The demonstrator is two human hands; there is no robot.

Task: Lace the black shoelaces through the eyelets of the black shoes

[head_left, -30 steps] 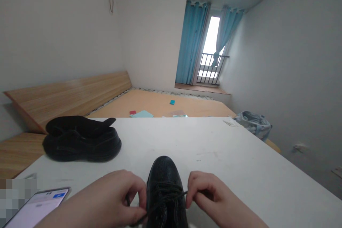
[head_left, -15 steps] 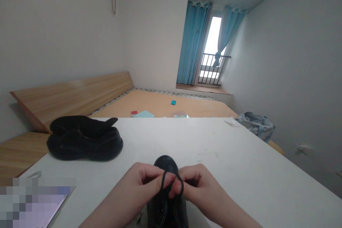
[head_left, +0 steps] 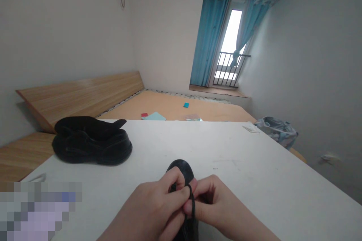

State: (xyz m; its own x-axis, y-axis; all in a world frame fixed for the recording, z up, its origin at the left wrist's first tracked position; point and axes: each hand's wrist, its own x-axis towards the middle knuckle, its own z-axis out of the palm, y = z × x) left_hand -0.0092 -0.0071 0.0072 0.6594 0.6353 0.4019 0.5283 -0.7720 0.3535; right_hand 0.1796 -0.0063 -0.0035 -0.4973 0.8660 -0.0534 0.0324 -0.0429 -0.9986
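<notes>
A black shoe (head_left: 181, 167) stands on the white table in front of me, toe pointing away, mostly covered by my hands. Above its tongue, a black shoelace (head_left: 193, 203) loops between my fingertips. My left hand (head_left: 161, 199) is closed on the lace, with its index finger and thumb close to the right hand. Pinching the lace from the other side is my right hand (head_left: 210, 201). The fingers of both hands meet over the shoe. Another black shoe (head_left: 93, 147) lies at the table's left, its tongue sticking up.
The white table (head_left: 240, 180) reaches toward a bed (head_left: 223, 111) with small cards and papers on it. A patterned bag (head_left: 277, 130) stands beyond the right edge. A blurred-out flat item (head_left: 42, 214) lies at the lower left.
My left hand has moved right and turned over the shoe, its fingers now crossing toward the right hand. The lace loop has shifted slightly right, and the view has tilted a little.
</notes>
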